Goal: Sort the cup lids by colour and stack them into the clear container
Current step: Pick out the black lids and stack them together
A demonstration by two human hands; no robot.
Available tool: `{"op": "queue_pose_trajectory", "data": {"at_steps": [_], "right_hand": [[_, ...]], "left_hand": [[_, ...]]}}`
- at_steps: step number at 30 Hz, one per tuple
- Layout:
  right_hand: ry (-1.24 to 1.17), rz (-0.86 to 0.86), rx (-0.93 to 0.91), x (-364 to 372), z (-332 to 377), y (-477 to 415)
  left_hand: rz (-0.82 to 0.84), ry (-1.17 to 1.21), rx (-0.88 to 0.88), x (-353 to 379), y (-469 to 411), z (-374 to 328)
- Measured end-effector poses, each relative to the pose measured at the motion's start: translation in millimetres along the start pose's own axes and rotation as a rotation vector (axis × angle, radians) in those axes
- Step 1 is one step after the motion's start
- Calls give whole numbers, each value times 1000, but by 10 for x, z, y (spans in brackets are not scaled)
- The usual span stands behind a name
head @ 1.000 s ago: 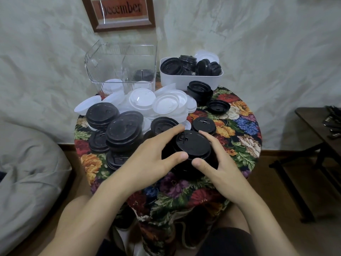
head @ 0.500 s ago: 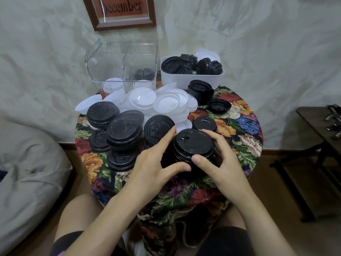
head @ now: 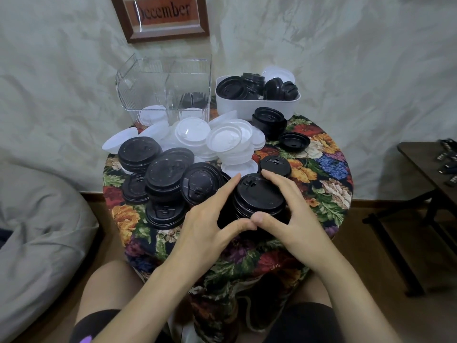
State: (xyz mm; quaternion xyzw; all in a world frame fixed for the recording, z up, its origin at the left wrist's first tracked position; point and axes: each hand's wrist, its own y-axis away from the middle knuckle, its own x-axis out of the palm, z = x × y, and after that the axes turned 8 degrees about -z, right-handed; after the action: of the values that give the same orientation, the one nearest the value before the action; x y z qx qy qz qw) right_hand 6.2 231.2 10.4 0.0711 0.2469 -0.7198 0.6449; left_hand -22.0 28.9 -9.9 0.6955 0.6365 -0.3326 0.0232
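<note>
A stack of black lids (head: 257, 196) stands at the near middle of the round table. My left hand (head: 210, 224) and my right hand (head: 289, 214) grip it from both sides, thumbs meeting at its front. More black lids (head: 168, 174) lie piled to the left. White lids (head: 222, 142) are heaped behind them. The clear container (head: 165, 87) stands at the back left, with a few white lids and a black lid visible at its bottom.
A white tub (head: 257, 103) with black lids and a white one stands at the back right. A floral cloth (head: 321, 169) covers the table. A grey cushion (head: 37, 231) lies to the left, a dark side table (head: 430, 164) to the right.
Both hands have closed tighter around the black stack, and the thumbs now touch in front of it. A black lid left of the stack has tipped up on edge.
</note>
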Motion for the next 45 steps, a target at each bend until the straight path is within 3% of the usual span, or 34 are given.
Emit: {"op": "queue_pose_trajectory", "data": {"at_steps": [26,34,45], "right_hand": [[-75,81,55,-53,28,-8],[-57,46,60,-65,63,-8],[-103,19,61,-59,42,11]], "left_hand": [[-60,96,52,-45,20,-22],[-14,-15,76,-27,70,0],[-63,42,112,-19,100,18]]}}
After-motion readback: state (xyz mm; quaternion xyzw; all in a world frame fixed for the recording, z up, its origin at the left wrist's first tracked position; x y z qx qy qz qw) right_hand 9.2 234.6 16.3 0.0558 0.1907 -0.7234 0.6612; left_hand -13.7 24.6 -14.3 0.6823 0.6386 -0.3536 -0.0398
